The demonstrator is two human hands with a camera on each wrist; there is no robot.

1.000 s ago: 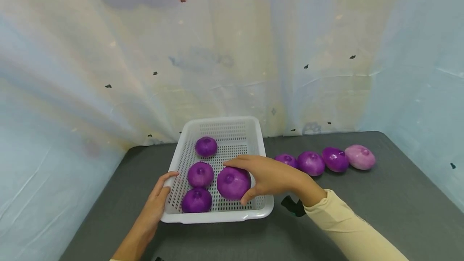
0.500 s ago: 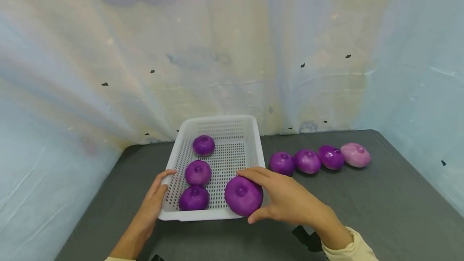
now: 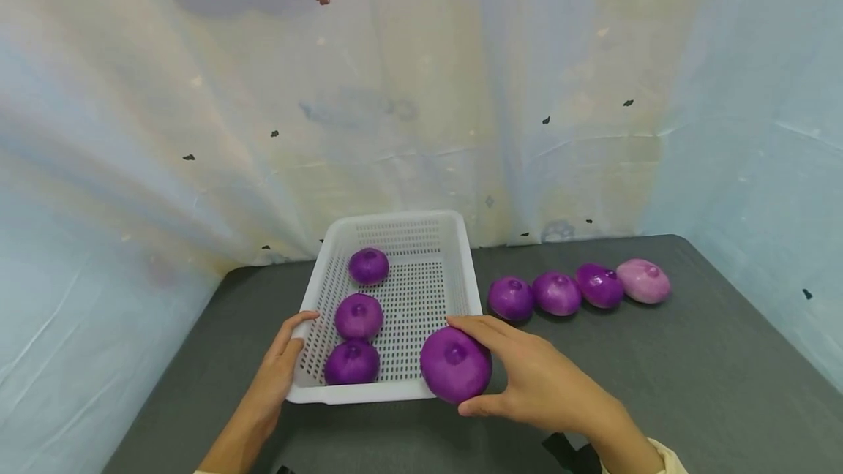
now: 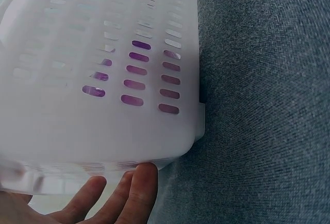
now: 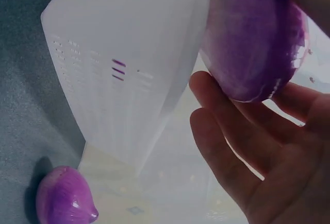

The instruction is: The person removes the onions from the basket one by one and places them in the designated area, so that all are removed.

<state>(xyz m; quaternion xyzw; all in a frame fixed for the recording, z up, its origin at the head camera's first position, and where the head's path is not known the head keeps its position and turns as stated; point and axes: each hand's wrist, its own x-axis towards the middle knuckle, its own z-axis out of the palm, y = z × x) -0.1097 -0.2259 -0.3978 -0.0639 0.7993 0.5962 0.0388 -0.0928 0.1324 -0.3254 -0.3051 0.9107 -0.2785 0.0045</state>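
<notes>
My right hand [image 3: 536, 379] grips a large purple onion [image 3: 456, 365] between thumb and fingers, above the front right corner of the white plastic basket [image 3: 469, 269]. In the right wrist view, this onion [image 5: 252, 38] appears close beside the basket's rim. My left hand [image 3: 275, 364] holds the basket's left rim, fingers over the edge. Inside the basket, one purple onion [image 3: 369, 266] sits toward the back. Two more, a middle onion [image 3: 358, 316] and a front onion [image 3: 352, 362], touch along the left side.
Right of the basket, a row of onions lies on the dark grey table [image 3: 658, 379]: a purple onion [image 3: 511, 298], a second [image 3: 557, 293], a glossy darker one [image 3: 600, 285] and a pale pink one [image 3: 643, 281]. A patterned curtain [image 3: 421, 93] hangs behind.
My right hand has lifted the large onion from inside the basket, moving right and toward me to the front right corner. My left hand stays on the rim.
</notes>
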